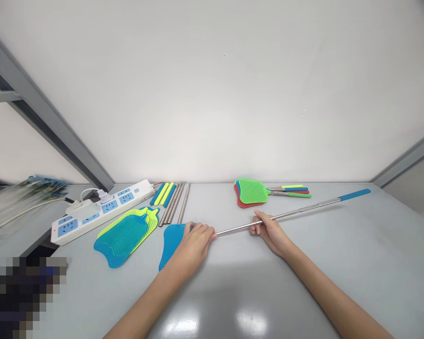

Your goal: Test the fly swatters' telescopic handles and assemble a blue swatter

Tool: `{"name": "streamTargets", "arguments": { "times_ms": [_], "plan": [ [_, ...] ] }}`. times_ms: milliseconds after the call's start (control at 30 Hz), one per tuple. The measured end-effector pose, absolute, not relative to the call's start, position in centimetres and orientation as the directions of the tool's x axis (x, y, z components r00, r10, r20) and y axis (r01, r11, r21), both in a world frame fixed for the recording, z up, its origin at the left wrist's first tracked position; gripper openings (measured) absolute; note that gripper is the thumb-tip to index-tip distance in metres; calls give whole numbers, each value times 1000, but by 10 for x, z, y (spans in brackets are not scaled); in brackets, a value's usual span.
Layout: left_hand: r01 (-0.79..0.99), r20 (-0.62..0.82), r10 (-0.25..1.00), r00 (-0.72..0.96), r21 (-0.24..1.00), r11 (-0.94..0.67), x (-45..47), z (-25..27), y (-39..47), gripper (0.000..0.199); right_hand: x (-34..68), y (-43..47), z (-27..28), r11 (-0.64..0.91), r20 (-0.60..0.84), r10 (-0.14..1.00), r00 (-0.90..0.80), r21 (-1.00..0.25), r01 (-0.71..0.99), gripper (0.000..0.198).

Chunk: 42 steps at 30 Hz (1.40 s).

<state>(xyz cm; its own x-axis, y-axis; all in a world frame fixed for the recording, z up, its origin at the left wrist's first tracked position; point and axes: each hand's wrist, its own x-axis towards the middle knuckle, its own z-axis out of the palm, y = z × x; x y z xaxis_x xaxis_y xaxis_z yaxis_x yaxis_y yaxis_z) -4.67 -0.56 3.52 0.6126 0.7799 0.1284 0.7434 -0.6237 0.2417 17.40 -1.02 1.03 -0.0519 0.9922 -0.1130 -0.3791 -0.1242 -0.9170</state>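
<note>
A fly swatter (173, 240) with a blue mesh head and a long, drawn-out metal rod lies across both hands. My left hand (198, 242) is closed where the head meets the rod and hides that joint. Around the middle of the rod, my right hand (266, 230) is closed with thumb and fingers. The blue grip (355, 194) at the rod's far end points up to the right, beyond my right hand. Left of my left hand lie loose blue and yellow swatter heads (125, 235), stacked on the table.
Several metal rods (173, 205) and blue and yellow grips (163, 194) lie at the back. A white power strip (102, 212) with plugs stands left. Swatters with green and red heads (252, 192) are piled by the wall (229, 94). Blurred packages (28, 190) are at far left.
</note>
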Motion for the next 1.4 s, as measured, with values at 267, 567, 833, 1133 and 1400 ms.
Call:
{"name": "streamTargets", "arguments": {
  "times_ms": [267,567,833,1133,1400],
  "plan": [
    [737,134,781,609,266,-621,-46,34,-6,31,174,-12,13,-126,-114,992,-55,-915,-384,46],
    [710,60,755,653,296,-638,-47,45,-9,31,174,-15,14,-93,-66,994,-92,-936,-339,49],
    [712,118,762,637,287,-640,-52,54,-12,30,165,-22,22,-96,-72,992,-104,-964,-246,50],
    [748,89,793,603,282,-600,-43,51,-20,29,150,-31,20,-160,-121,973,-196,-968,-194,50],
    [758,137,774,618,157,-633,-45,51,-17,29,151,-38,24,-346,-194,892,-409,-875,-339,54]
  ]
}}
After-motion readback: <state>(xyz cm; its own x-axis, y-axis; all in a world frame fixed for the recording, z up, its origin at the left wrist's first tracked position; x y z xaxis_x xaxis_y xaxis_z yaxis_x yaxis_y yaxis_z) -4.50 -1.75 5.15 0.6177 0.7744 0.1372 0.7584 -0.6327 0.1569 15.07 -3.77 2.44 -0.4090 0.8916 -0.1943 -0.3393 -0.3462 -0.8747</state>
